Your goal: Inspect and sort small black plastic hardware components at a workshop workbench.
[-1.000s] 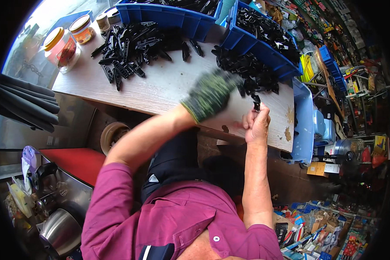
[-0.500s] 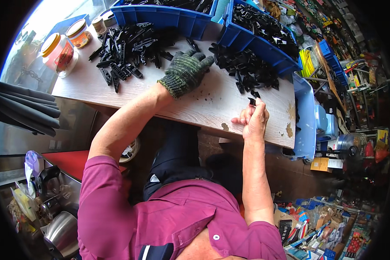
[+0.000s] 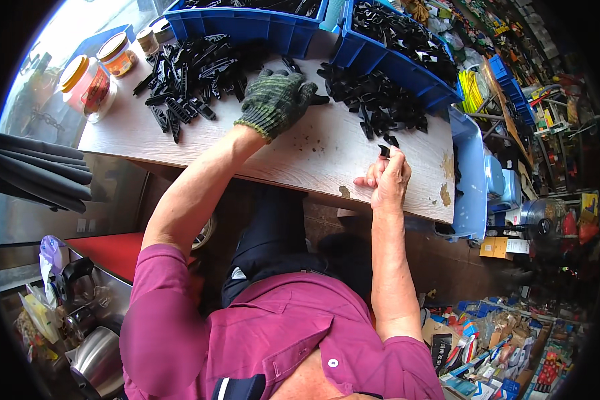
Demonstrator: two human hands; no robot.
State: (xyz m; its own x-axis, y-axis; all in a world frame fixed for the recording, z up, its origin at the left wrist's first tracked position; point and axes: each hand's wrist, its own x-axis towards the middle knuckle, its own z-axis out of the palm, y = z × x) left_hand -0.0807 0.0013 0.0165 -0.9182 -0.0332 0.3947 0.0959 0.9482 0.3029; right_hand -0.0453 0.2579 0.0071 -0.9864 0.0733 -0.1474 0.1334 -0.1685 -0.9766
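Note:
My left hand [image 3: 272, 103], in a dark green knitted glove, is over the table between two heaps of black plastic parts. It is closed around a black plastic part [image 3: 320, 100], whose end sticks out on the right; the rest is hidden by the glove. Bare, my right hand [image 3: 389, 179] is near the front edge and pinches a small curved black plastic piece [image 3: 384, 151] at its fingertips. Long slotted black parts [image 3: 190, 77] lie heaped to the left of the glove. Smaller black pieces [image 3: 380, 103] form a loose heap beyond my right hand.
Two blue bins [image 3: 247, 25] full of black parts stand along the back of the wooden table [image 3: 300, 157]. Lidded jars [image 3: 87, 87] are at the far left. A pale blue tub [image 3: 470, 180] hangs by the right edge. Crowded shelves fill the right side.
My left hand has shifted slightly left and turned, and a black part now shows sticking out of it. My right hand has barely moved and keeps its small piece.

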